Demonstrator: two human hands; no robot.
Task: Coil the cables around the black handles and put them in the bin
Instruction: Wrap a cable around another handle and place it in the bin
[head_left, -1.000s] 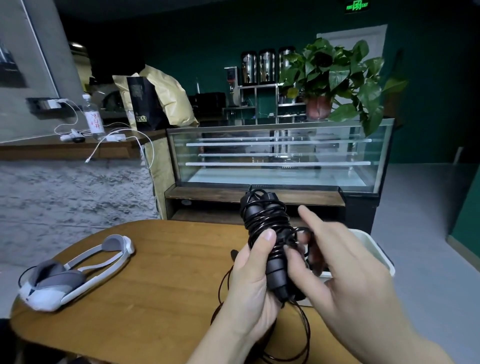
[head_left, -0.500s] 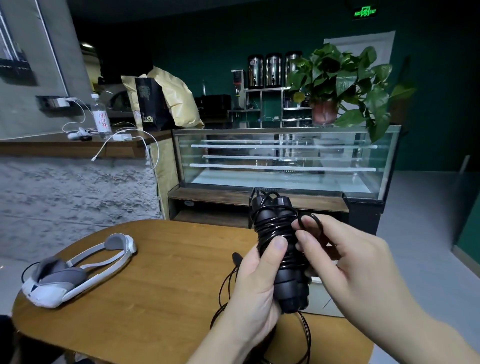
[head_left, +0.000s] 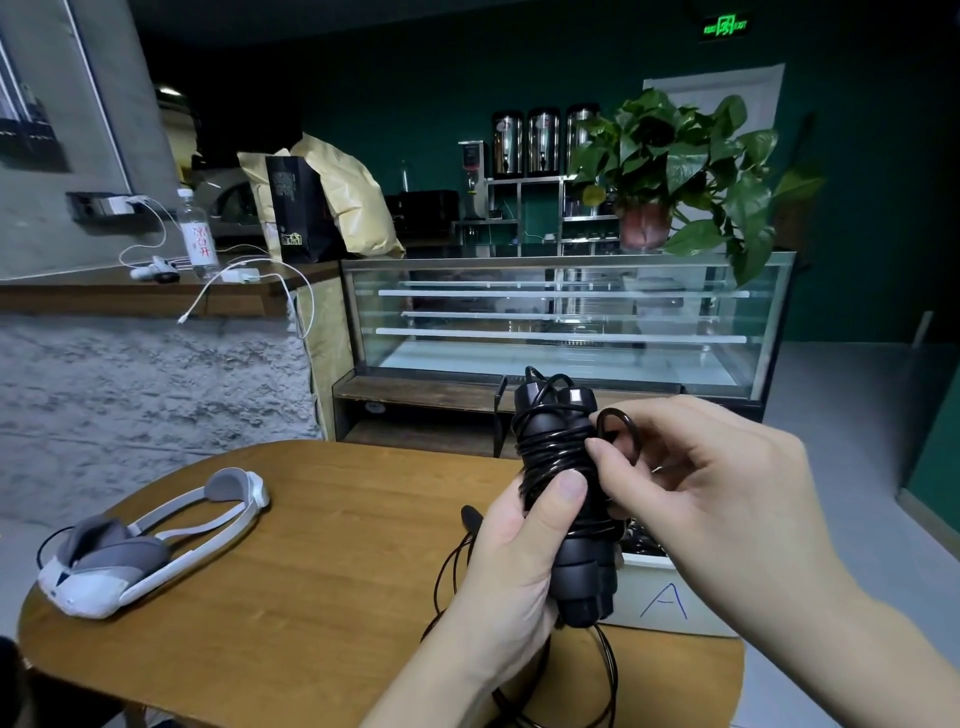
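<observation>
The left hand (head_left: 511, 561) rose from six o'clock, its fingers curled round the pair of black cylindrical plastic handles (head_left: 569, 499), with the thumb pressed flat across the windings. The right hand (head_left: 727, 499) came in from four o'clock, its fingers (head_left: 605, 449) bent and pinching a small loop of the thin black cable (head_left: 621, 431) against the handles at about one o'clock of the bundle.

The handles stood nearly upright, side by side, held in the air above the near edge of the round brown wooden counter (head_left: 311, 571). Many turns of cable wrapped their upper half; the lower ends were bare. Slack cable hung from the bundle in loose loops toward six o'clock, over the counter's edge.

The white plastic bin (head_left: 670, 597), marked with a blue letter A on its near wall, sat on the counter at three o'clock, just behind the handles and partly hidden by the right hand. Something dark lay inside it, though what it was could not be told.

A white and grey head-worn headset (head_left: 135, 551) lay on the counter at nine o'clock, well apart from the hands.
</observation>
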